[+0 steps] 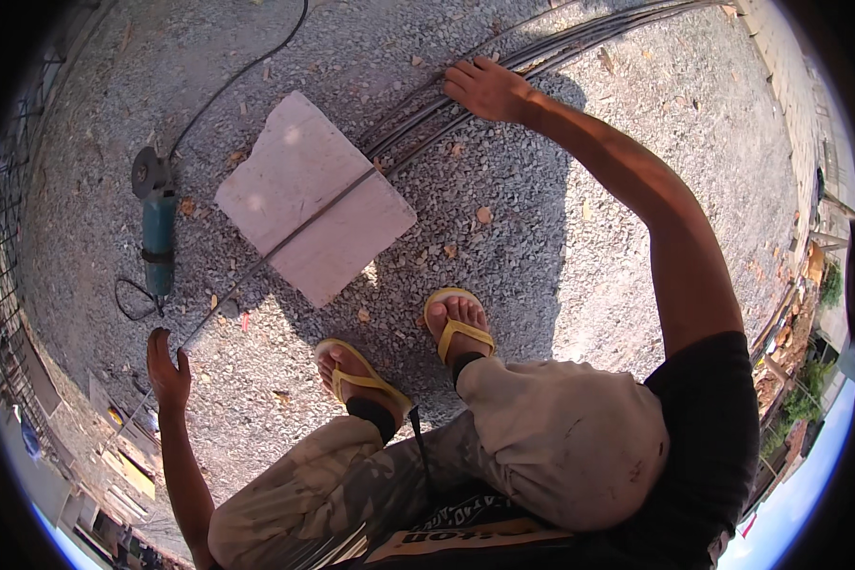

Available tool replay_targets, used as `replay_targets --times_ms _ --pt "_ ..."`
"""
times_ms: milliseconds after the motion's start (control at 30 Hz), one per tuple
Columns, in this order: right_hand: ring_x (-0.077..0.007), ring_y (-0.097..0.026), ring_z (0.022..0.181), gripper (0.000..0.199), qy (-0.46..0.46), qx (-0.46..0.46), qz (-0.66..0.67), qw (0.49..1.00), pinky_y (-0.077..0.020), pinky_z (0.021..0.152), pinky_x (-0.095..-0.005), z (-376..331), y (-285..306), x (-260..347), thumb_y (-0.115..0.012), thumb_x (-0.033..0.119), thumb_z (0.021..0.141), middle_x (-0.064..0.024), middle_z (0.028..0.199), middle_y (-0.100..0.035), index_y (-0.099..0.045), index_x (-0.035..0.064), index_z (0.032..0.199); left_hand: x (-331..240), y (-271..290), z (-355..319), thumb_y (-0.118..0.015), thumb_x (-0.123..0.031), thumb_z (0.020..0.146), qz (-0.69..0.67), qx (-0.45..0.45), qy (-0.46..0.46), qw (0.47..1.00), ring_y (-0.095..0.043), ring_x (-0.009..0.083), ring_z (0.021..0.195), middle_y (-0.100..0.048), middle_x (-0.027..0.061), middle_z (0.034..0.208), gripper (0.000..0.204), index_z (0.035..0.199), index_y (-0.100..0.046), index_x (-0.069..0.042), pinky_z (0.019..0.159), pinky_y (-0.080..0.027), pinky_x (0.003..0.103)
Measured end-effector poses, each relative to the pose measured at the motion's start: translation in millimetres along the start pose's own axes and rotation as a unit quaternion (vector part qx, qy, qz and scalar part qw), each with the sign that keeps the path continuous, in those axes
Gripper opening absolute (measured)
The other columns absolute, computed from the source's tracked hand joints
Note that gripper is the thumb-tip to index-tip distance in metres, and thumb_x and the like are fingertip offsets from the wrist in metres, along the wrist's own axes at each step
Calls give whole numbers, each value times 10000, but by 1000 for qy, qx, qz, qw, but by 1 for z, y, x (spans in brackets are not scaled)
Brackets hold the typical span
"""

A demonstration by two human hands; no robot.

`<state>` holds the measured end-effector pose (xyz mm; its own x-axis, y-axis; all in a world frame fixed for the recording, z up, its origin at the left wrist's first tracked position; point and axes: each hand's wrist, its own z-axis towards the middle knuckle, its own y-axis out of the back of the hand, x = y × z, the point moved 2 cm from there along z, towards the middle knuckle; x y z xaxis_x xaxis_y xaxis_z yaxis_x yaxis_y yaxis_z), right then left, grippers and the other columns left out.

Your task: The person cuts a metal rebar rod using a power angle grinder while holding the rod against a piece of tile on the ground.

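Observation:
A long thin steel rod (318, 215) lies slantwise across a pale, squarish slab (304, 161) with one broken edge. My left hand (169, 372) is beside the rod's lower-left stretch, fingers extended and thumb apart. At the upper right, my right hand (487, 89) reaches over a bundle of dark steel rods (598, 32), its fingers curled down around rod; exactly how much they grip is hidden beneath the hand. The bundle's near ends run to the slab's upper right side. Left of the slab lies a teal angle grinder (159, 228) with its dark disc toward the far side.
The grinder's black cord (220, 95) curves away over the gravel (503, 209). My feet in yellow flip-flops (366, 380) stand close to the slab's near side. Metal mesh (9, 256) runs along the left edge, and wooden scraps (128, 475) lie at lower left.

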<state>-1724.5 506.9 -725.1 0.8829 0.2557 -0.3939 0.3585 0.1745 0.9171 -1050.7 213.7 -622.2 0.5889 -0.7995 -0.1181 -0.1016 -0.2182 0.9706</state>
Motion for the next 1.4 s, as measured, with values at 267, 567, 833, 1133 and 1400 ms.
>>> replay_targets --times_ms 267,567,833,1133,1400 --pt "-204 -585 1093 265 -3 5 50 999 -483 893 -321 5 2 -5 -596 178 896 -66 1171 -581 -588 78 1141 6 1 -20 -591 -9 873 13 5 32 999 -504 464 1231 -512 259 1321 464 1321 -478 22 1032 -429 519" --pt "-209 -592 1117 282 -33 31 81 996 -508 910 -338 -5 5 -4 -618 144 897 -51 1202 -572 -593 118 1177 5 -3 -29 -607 -13 851 0 5 35 999 -517 467 1200 -530 261 1285 460 1294 -494 32 1019 -434 514" --pt "-239 -578 1167 255 -62 98 187 976 -509 954 -388 -5 14 -7 -637 219 919 -74 1183 -564 -600 98 1139 6 -5 -31 -614 -3 841 -6 -2 37 999 -528 463 1178 -546 257 1257 451 1279 -510 34 1021 -438 503" --pt "-247 -573 1175 268 -110 59 163 979 -499 969 -403 -14 22 7 -595 259 978 -72 1223 -581 -608 109 1199 2 -5 -34 -620 -4 849 -12 17 47 999 -530 465 1171 -549 256 1248 437 1272 -512 32 1012 -440 503" --pt "-273 -657 1040 284 -206 18 234 950 -512 945 -407 -19 23 10 -598 227 972 -79 1126 -666 -626 136 1239 0 -11 -34 -611 -1 854 -9 15 47 999 -528 479 1163 -538 272 1240 434 1271 -502 44 1005 -443 511"
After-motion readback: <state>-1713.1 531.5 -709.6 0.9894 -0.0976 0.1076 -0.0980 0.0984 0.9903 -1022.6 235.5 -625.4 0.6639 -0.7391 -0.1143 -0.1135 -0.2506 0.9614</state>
